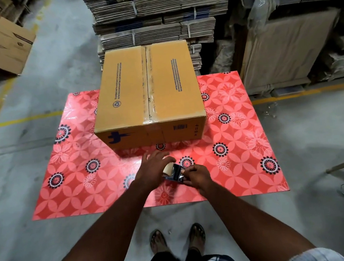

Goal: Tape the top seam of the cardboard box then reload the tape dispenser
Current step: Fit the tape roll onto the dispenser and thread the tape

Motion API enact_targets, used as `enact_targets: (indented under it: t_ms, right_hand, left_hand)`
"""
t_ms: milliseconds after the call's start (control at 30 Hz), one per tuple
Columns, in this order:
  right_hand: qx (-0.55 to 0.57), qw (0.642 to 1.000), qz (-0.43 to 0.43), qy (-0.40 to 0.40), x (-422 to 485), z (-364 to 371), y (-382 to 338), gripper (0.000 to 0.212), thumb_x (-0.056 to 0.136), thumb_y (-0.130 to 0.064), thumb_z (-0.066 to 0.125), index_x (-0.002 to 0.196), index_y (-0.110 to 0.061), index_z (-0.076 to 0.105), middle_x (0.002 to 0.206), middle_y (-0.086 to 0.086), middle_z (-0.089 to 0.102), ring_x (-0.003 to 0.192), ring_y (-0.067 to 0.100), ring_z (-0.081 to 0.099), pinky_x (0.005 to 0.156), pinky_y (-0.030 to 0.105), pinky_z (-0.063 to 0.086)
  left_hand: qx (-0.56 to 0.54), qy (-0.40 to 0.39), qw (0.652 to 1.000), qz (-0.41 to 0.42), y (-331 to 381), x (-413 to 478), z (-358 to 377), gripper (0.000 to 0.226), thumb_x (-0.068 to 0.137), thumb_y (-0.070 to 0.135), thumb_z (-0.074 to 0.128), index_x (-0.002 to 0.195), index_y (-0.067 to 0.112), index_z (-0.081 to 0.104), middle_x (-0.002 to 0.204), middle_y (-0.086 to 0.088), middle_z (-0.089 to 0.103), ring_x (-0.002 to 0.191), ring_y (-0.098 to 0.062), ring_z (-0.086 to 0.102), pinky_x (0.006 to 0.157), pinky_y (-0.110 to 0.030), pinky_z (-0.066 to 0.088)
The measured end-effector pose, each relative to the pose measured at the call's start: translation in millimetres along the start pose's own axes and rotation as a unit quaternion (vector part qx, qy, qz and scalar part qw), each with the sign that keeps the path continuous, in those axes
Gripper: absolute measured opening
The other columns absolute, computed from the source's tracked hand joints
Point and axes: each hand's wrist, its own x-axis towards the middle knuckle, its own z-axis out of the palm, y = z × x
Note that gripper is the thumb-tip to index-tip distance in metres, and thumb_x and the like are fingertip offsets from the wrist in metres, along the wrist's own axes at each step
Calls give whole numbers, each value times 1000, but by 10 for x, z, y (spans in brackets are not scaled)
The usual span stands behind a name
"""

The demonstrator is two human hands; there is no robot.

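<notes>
At the left of the pair, the left hand (152, 169) is half open, fingers spread and curved, its palm over the pale beige roll of tape (168, 169) mounted on the dark metal tape dispenser (175, 172). At three o'clock from it, the right hand (197, 174) is closed, pinching the dispenser's frame between thumb and fingers. Both hover above the red floral-patterned table (242, 166). At twelve o'clock from the hands sits the closed brown cardboard box (127, 92), clear tape (149, 103) running along its top seam and over the near edge.
</notes>
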Motion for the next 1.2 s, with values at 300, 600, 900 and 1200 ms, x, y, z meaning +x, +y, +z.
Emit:
enact_targets:
  t_ms: [300, 600, 900, 1200]
  right_hand:
    - [111, 993, 28, 13, -80, 170, 210, 13, 87, 4, 66, 80, -3, 58, 72, 16, 61, 64, 22, 63, 58, 27, 61]
    - [114, 993, 11, 15, -128, 193, 282, 17, 88, 9, 60, 76, -3, 59, 72, 15, 63, 64, 22, 63, 62, 30, 57]
    - [74, 997, -15, 12, -112, 183, 342, 11, 86, 8, 62, 96, 12, 66, 82, 22, 64, 74, 28, 60, 72, 39, 53]
    - [-6, 999, -49, -13, -17, 67, 133, 7, 90, 4, 60, 96, 2, 64, 66, 14, 59, 56, 20, 56, 54, 27, 55]
  left_hand:
    - [-336, 239, 838, -358, 201, -384, 396, 75, 68, 0, 76, 134, 12, 41, 136, -17, 43, 121, -35, 49, 96, -44, 49]
    - [-554, 119, 706, -425, 561, -287, 632, 67, 66, 29, 87, 118, 10, 49, 103, -4, 66, 91, -24, 67, 79, -39, 55]
    - [-507, 149, 701, -479, 580, -77, 620, 77, 62, 31, 88, 122, 7, 46, 118, -19, 66, 107, -33, 66, 89, -41, 56]
    - [-475, 195, 763, -392, 285, -241, 635, 87, 55, 7, 93, 127, 4, 44, 125, -16, 52, 105, -29, 62, 82, -38, 57]
